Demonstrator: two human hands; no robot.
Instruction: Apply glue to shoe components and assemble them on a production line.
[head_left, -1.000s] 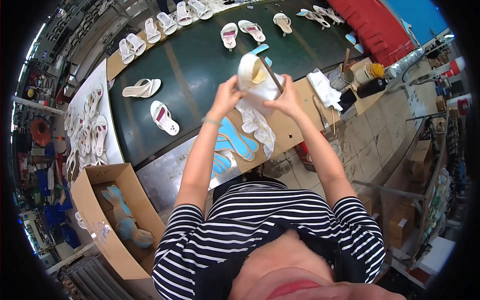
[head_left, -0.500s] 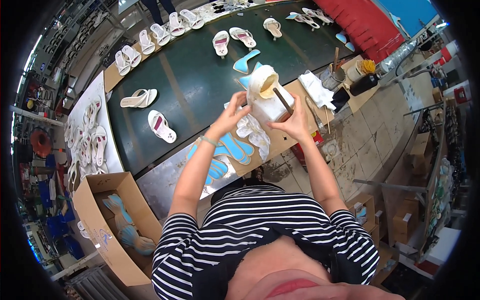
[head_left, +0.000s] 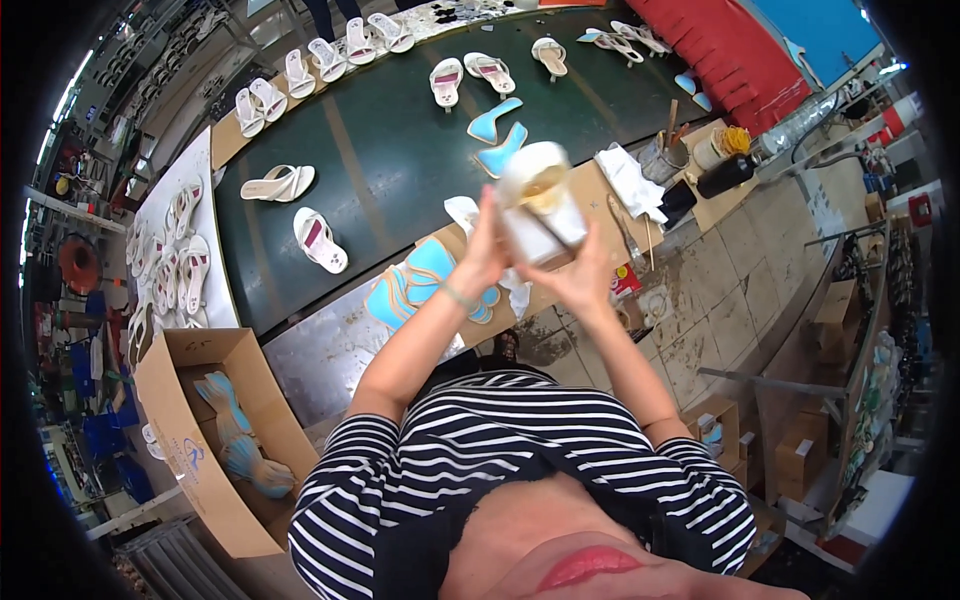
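Note:
Above the near edge of the bench I hold a white container (head_left: 562, 232) between both hands. Its round mouth is crusted with yellowish residue, and a dark stick lies across its side. My left hand (head_left: 486, 242) is closed against the left side. My right hand (head_left: 580, 275) grips the lower right, with the thumb along the bottom edge. Motion blurs the container. Just beyond it, two light-blue sole pieces (head_left: 500, 152) lie on the dark green belt (head_left: 400, 150). More blue sole pieces (head_left: 432, 262) are piled left of my left wrist. A crumpled white cloth (head_left: 461, 212) shows partly behind that hand.
White sandals (head_left: 320, 240) lie across the belt, with more lined along its far edge. On the right are a white cloth (head_left: 630, 180), a tin with brushes (head_left: 662, 160) and a black bottle (head_left: 727, 176). An open cardboard box (head_left: 285, 400) stands at left.
The container has come slightly nearer to me and turned. My left hand, earlier with fingers apart at its side, now presses on it. More of the second blue piece shows.

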